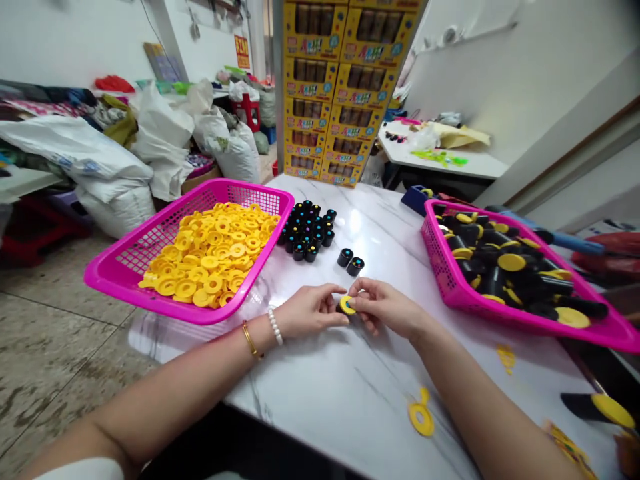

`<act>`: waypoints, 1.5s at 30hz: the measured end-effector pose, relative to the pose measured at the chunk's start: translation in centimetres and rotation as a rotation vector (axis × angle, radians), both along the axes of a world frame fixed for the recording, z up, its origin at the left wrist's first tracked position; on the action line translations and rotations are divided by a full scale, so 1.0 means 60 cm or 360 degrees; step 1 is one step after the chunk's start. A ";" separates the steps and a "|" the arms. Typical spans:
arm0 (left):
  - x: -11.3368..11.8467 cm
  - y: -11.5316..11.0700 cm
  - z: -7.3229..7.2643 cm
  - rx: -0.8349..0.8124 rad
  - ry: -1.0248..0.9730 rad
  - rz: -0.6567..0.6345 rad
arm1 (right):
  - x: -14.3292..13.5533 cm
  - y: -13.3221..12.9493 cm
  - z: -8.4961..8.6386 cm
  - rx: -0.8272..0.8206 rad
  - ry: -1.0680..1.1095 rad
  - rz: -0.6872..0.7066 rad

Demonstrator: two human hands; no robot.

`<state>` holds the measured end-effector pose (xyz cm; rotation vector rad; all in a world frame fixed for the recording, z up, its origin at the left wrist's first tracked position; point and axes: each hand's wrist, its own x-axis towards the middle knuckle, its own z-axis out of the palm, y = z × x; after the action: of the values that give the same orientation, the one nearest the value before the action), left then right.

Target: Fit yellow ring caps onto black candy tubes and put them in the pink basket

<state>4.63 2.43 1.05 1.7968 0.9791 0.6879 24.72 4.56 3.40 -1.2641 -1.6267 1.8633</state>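
Note:
A small black piece with a yellow ring (pixel 347 305) on top is held between both hands at the middle of the table. My left hand (pixel 311 311) has its thumb and fingers closed around its left side. On its right side, my right hand (pixel 381 305) pinches it, the thumb over the yellow ring. Just beyond the hands stand two black cylinders (pixel 351 262) with blue dots. A cluster of black cylinders (pixel 308 230) with coloured dots stands behind, beside a pink basket (pixel 231 307) of yellow rings (pixel 213 257).
A second pink basket (pixel 450 293) at the right holds black tubes with yellow discs. One yellow ring with a tab (pixel 421 419) lies near the front. A black piece with a yellow end (pixel 597 408) lies at far right. Stacked yellow boxes (pixel 313 87) rise behind the table (pixel 320 387).

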 end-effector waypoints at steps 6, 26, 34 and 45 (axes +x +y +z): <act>0.011 -0.003 -0.004 0.0231 0.0115 0.0036 | 0.002 0.000 -0.003 -0.0122 0.0034 -0.0046; 0.013 -0.007 -0.003 0.0253 0.0282 0.0120 | -0.016 -0.029 0.059 0.0209 -0.0194 -0.0071; 0.006 -0.008 0.003 0.0251 0.0185 0.0025 | -0.003 -0.012 0.026 0.0129 -0.0370 0.0130; 0.014 -0.005 -0.006 0.0175 0.0151 0.0105 | 0.005 -0.020 0.044 0.0999 -0.0649 0.0225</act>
<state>5.45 2.16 0.67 1.9148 1.0864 0.7150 25.03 3.36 6.04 -1.3009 -2.3154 1.0358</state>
